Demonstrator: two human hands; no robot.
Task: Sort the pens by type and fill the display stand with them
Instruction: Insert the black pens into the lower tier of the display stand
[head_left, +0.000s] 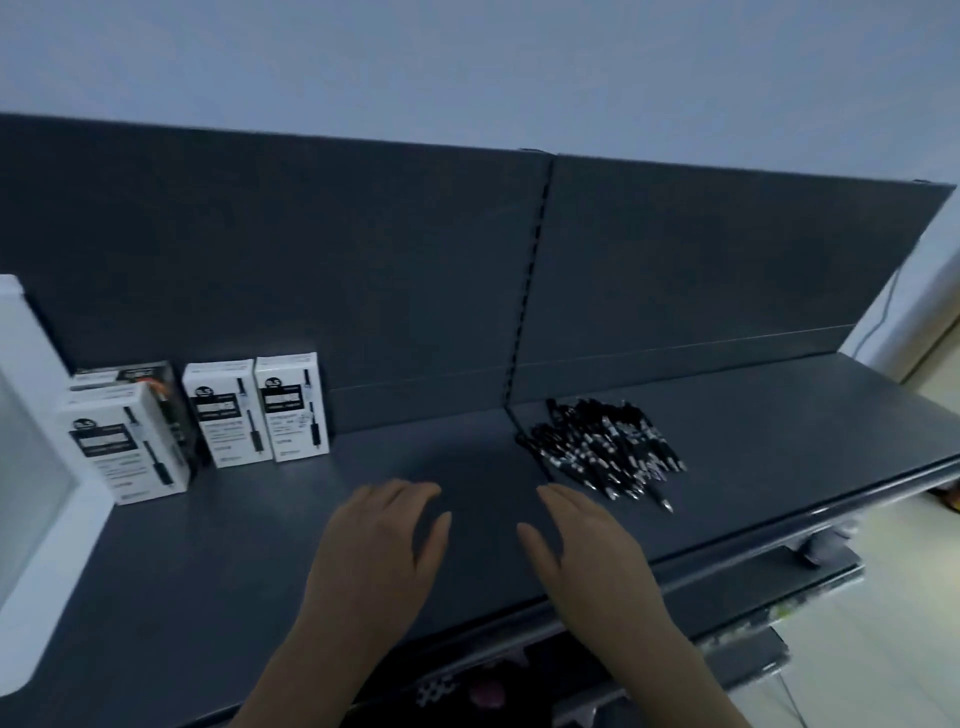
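Closest to us, over the front edge of the dark grey shelf (260, 561), our two hands are held palm down and side by side with a gap between them; the left hand (374, 540) and the right hand (587, 551) both have their fingers stretched forward and relaxed, thumbs angled toward each other, gripping nothing; we cannot tell whether they rest on the shelf or hover just above it; beyond the right hand and a little to its right lies a loose heap of black pens (602, 447), jumbled across one another on the shelf near its back; off to the left, well apart from the pens, three white pen boxes (228, 413) stand upright, with a dark box (156, 379) behind the nearest of them; at the far left edge a white stand (31, 467) is only partly in view; behind everything rises the dark back panel (363, 260), and above it a pale wall (467, 62).
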